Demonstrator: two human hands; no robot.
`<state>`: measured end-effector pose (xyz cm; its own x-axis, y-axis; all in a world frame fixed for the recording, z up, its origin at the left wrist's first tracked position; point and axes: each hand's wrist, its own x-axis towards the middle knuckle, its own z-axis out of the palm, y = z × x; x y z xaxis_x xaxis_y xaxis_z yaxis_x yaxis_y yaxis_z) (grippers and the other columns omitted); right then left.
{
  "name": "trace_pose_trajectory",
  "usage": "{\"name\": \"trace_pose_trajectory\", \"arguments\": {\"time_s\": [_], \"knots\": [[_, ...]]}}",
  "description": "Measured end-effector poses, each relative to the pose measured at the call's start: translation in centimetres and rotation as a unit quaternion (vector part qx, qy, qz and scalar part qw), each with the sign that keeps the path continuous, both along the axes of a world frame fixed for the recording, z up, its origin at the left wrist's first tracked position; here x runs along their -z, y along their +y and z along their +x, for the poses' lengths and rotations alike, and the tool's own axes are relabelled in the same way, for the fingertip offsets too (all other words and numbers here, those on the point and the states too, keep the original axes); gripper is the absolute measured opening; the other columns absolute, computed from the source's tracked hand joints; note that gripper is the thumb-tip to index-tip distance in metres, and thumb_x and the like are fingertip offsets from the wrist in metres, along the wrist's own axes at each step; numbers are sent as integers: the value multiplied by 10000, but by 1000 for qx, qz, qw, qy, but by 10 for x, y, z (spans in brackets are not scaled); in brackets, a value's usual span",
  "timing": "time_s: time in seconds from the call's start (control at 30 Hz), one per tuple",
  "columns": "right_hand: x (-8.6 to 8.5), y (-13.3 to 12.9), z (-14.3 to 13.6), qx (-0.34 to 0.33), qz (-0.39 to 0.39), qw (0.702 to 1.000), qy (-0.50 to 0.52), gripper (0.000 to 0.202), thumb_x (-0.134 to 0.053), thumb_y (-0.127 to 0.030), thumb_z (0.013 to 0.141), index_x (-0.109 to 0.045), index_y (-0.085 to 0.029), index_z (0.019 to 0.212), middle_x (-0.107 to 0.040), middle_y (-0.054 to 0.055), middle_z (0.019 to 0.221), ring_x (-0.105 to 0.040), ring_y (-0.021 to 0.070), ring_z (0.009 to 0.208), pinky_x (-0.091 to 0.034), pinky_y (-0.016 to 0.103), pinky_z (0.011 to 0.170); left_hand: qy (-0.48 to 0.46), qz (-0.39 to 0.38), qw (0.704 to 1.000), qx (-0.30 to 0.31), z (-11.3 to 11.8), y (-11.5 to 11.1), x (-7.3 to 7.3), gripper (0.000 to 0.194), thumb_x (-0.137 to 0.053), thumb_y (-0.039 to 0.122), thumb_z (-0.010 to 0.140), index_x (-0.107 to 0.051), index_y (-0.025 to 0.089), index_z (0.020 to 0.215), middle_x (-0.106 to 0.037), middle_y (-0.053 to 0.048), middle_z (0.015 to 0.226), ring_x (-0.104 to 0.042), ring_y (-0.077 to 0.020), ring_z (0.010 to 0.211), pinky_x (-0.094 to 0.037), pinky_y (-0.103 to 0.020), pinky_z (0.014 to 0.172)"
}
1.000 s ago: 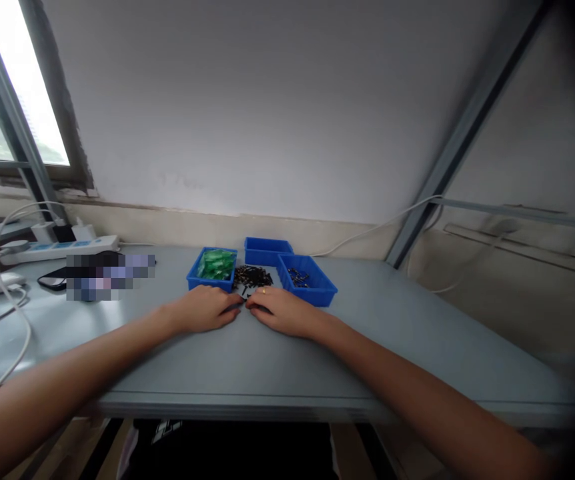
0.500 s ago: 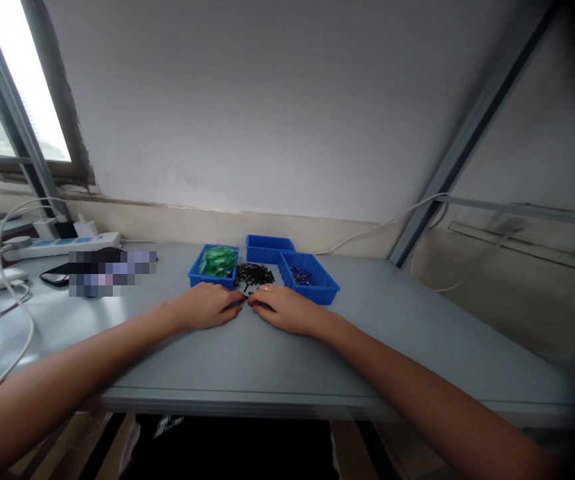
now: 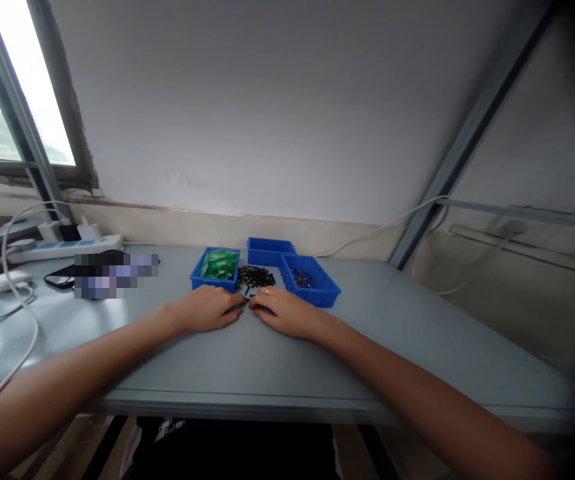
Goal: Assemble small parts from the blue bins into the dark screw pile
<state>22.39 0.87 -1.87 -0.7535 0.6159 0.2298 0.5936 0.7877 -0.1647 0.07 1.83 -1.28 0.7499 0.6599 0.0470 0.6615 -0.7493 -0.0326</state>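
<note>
My left hand [image 3: 210, 308] rests on the grey table, just in front of a blue bin [image 3: 213, 285] that holds green plastic packets [image 3: 219, 264]. Facing it, my right hand [image 3: 283, 311], with a ring on one finger, lies near the front of another blue bin [image 3: 317, 297]. Both hands have their fingers curled, and their tips almost meet. Something tiny and dark shows between the tips; its kind is too small to tell. Just beyond lies a loose pile of small black screw-like parts [image 3: 256, 275]. Small metal pieces [image 3: 301, 277] lie in the right bin.
A third blue bin [image 3: 271, 252] stands behind the pile, near the wall. On the left are a white power strip [image 3: 67, 247], a dark strapped item [image 3: 62, 275] partly blurred out, and a white cable [image 3: 32, 327] passing over my left forearm. The table edge [image 3: 247, 400] runs in front.
The whole view has shifted slightly. Both hands keep nearly the same place and pose by the pile, with only slight finger movement.
</note>
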Motion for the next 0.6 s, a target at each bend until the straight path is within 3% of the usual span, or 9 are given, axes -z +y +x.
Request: {"name": "trace_pose_trajectory", "arguments": {"time_s": [0.33,0.6], "knots": [[-3,-3,1,54,0,998,-18,143,-574,-139,955,-712,-132,994,-688,105,958,-640,235,933,-506,362,858,-12,3,1000,17,0,0,0,264,-467,282,1012,-650,193,1180,-752,-90,943,-718,-269,832,-509,-326,678],[-3,-3,-1,26,-9,1000,-6,148,-568,-125,959,-713,-129,988,-688,102,952,-638,222,914,-505,352,845,-37,6,998,51,-1,1,1,217,-464,275,1005,-653,183,1059,-743,-81,931,-712,-250,823,-505,-304,676]]}}
